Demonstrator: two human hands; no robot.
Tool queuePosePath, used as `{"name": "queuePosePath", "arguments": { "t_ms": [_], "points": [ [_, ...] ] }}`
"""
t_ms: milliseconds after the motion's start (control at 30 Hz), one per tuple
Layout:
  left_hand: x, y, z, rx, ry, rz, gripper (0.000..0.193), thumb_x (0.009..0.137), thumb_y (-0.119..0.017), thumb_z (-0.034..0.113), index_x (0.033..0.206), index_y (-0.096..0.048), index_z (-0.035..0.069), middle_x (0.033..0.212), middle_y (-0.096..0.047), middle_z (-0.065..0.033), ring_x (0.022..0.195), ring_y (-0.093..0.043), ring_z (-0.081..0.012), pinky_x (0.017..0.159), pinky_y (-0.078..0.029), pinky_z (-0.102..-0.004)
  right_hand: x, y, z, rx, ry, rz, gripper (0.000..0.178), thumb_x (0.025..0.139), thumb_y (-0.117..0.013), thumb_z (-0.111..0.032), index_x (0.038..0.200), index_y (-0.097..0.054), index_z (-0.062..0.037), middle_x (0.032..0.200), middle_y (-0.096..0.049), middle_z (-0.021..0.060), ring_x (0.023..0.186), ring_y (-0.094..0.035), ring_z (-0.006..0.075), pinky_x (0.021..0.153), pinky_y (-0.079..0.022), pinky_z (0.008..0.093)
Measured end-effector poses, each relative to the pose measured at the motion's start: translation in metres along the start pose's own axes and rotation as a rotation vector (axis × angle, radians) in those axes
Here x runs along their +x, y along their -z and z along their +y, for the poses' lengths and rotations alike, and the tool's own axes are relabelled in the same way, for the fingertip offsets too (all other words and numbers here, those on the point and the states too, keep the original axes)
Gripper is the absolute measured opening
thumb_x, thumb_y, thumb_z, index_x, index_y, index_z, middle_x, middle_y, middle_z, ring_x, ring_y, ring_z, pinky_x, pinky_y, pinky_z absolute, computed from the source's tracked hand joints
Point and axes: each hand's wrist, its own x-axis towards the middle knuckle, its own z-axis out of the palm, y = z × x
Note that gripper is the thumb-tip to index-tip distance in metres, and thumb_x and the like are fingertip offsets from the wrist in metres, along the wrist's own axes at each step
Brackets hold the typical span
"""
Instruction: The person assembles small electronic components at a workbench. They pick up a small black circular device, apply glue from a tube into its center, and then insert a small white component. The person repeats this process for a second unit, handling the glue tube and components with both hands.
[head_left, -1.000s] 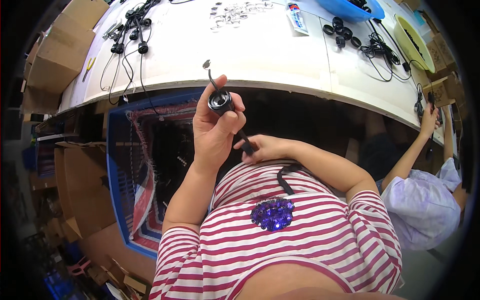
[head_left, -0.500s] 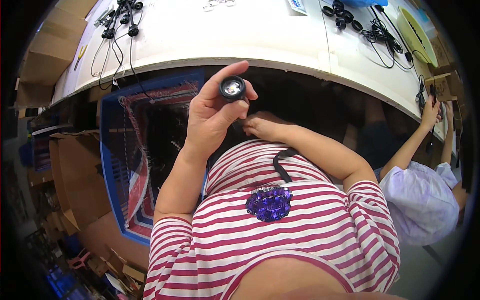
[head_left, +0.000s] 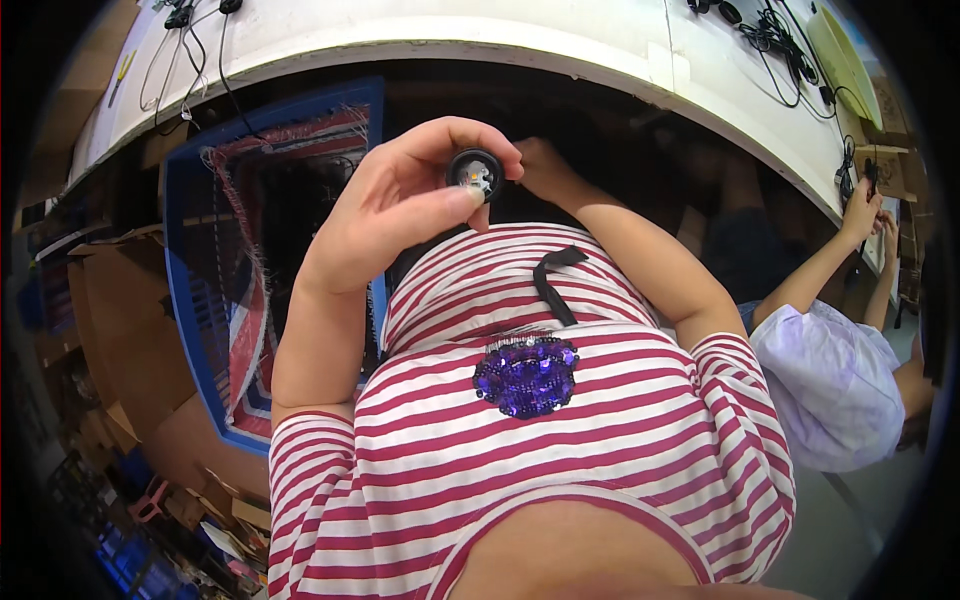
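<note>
My left hand grips a small round black LED lamp, its open face turned up toward me. Within the black rim a pale disc with small yellowish spots shows. The thumb lies over the lower part of that face, and the forefinger curls around the far side. Just right of and beyond the lamp, my right hand is held low in front of the table, its fingers curled closed. Its fingertips are partly hidden in shadow, so what they hold cannot be made out.
The white table arches across the front, with black cables and a yellow-green basin at right. A lined blue crate stands left, near cardboard boxes. A co-worker's hands are at the far right.
My left hand has tilted and lowered, and its thumb has moved onto the lamp's face. My right hand has moved right and forward. The view has shifted, showing less of the tabletop.
</note>
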Motion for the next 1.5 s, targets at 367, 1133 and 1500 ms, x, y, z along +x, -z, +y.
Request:
{"name": "queuePosePath", "arguments": {
  "t_ms": [367, 1133, 1500],
  "points": [
    [0.001, 0.005, 0.004, 0.116, 0.153, -0.015, 0.029, 0.074, -0.054, 0.016, 0.094, -0.057, -0.004, 0.094, -0.058, -0.0129, 0.072, -0.053, -0.0115, 0.062, -0.044, -0.0226, 0.002, -0.006, 0.019, 0.029, -0.002, 0.013, 0.017, 0.074, -0.061, -0.018, 0.082, -0.067, -0.0038, 0.074, -0.065, 0.0092, 0.07, -0.063, 0.0195, 0.066, -0.048, 0.0284],
    [-0.001, -0.002, 0.006, 0.305, 0.017, 0.201, 0.03, 0.074, -0.058, 0.006, 0.101, -0.049, -0.001, 0.095, -0.056, -0.0118, 0.058, -0.048, -0.0069, 0.053, -0.042, -0.0179, -0.013, -0.033, 0.041, 0.546, 0.06, 0.16, 0.019, 0.078, -0.065, -0.016, 0.091, -0.059, -0.0029, 0.077, -0.063, 0.0063, 0.06, -0.06, 0.0139, 0.058, -0.049, 0.0266],
    [0.01, 0.002, -0.002, 0.208, -0.074, 0.357, 0.033, 0.078, -0.053, -0.001, 0.111, -0.049, -0.002, 0.101, -0.055, -0.0122, 0.064, -0.05, -0.0098, 0.057, -0.042, -0.0211, -0.01, -0.04, 0.054, 0.696, 0.09, -0.114, 0.02, 0.078, -0.064, -0.011, 0.097, -0.063, -0.0041, 0.086, -0.063, 0.0048, 0.079, -0.057, 0.0108, 0.07, -0.049, 0.0274]
  ]
}}
